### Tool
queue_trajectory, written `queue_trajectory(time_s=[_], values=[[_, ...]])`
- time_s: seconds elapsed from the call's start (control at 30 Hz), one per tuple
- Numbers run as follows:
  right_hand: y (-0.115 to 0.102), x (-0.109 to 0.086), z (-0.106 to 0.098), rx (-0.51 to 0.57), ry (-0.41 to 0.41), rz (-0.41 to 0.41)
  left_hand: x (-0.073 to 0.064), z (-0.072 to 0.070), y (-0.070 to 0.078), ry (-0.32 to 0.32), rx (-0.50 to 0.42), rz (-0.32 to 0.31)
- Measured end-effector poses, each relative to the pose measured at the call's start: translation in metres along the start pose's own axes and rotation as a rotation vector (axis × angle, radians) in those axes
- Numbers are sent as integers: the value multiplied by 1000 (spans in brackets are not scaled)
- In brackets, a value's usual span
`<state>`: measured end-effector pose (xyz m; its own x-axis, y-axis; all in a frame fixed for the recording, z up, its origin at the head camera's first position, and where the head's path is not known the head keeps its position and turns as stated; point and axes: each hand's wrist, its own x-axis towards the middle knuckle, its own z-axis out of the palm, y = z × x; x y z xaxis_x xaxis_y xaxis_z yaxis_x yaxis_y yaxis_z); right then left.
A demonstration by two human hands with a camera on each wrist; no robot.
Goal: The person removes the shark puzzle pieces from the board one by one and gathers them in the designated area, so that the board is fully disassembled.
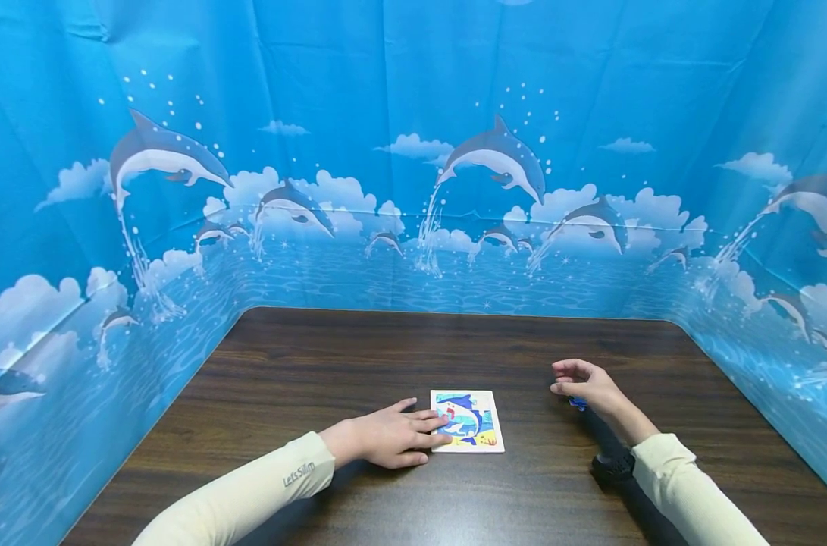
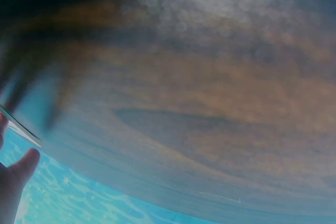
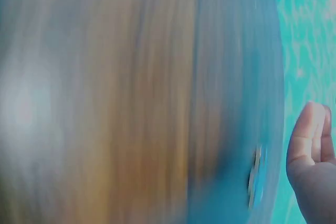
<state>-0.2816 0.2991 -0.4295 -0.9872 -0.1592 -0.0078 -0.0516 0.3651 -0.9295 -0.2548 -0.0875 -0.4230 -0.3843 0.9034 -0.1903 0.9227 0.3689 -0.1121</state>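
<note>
A small square picture puzzle (image 1: pixel 496 444) with a pale border and a blue dolphin lies on the dark wooden table. A pale patch shows at the picture's upper right. The spread, straight fingers of my left hand (image 1: pixel 394 436) rest over the puzzle's left side and cover part of it. To the right, my right hand (image 1: pixel 593 390) is above the table with loosely bent fingers, nothing showing between them. A blue puzzle piece (image 1: pixel 577 404) lies just under that hand, partly hidden by it. In the right wrist view the hand (image 3: pixel 312 156) appears beside the blurred piece (image 3: pixel 255 177).
The brown table (image 1: pixel 358 349) is enclosed at the back and sides by a blue curtain (image 1: pixel 386 265) printed with dolphins and clouds. A dark strapped device (image 1: pixel 614 464) sits at my right wrist.
</note>
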Motion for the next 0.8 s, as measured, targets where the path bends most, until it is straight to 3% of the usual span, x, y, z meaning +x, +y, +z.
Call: queue_trajectory(time_s=[0.13, 0.8], values=[[-6, 3, 17, 80, 6, -1, 0, 1, 0, 12, 12, 6], [-31, 17, 72, 120, -105, 13, 1, 2, -2, 6, -3, 31]])
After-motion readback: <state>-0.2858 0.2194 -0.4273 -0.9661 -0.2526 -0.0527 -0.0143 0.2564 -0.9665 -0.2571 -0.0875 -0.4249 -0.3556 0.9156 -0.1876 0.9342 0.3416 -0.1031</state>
